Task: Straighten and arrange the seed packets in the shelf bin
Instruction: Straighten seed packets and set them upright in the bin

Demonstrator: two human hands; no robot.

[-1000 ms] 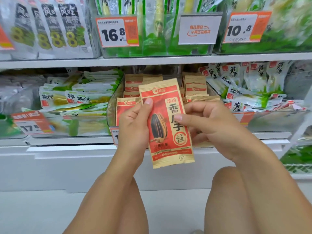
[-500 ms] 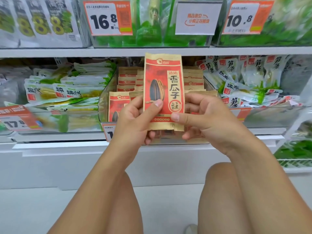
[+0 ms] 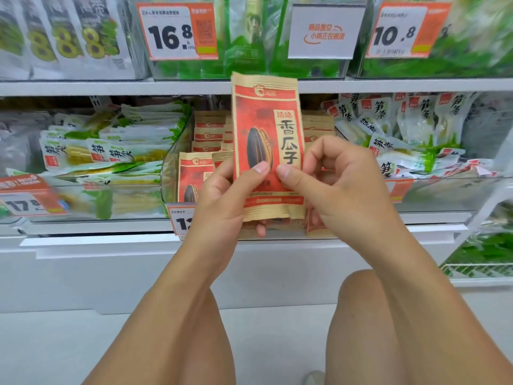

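both hands pinch one upright seed packet (image 3: pixel 265 140) in front of the clear bin (image 3: pixel 173 159): left hand (image 3: pixel 222 198) thumb on its front, right hand (image 3: pixel 341 187) thumb beside it, other fingers curled behind. the packet is red and tan, printed 洽洽 香瓜子 with a striped seed. more packets (image 3: pixel 208 129) stand in the bin, partly hidden. price tags above read 16.8 (image 3: pixel 177 31) and 10.8 (image 3: pixel 399 31); the bin's own tag (image 3: pixel 180 220) is half covered, showing only "1".

Retail shop aisle: white metal shelving (image 3: pixel 83 87) carrying clear plastic bins (image 3: pixel 177 151) of packaged snacks, each fronted by orange-and-white printed price tags (image 3: pixel 177 31) such as 16.8 and 10.8.
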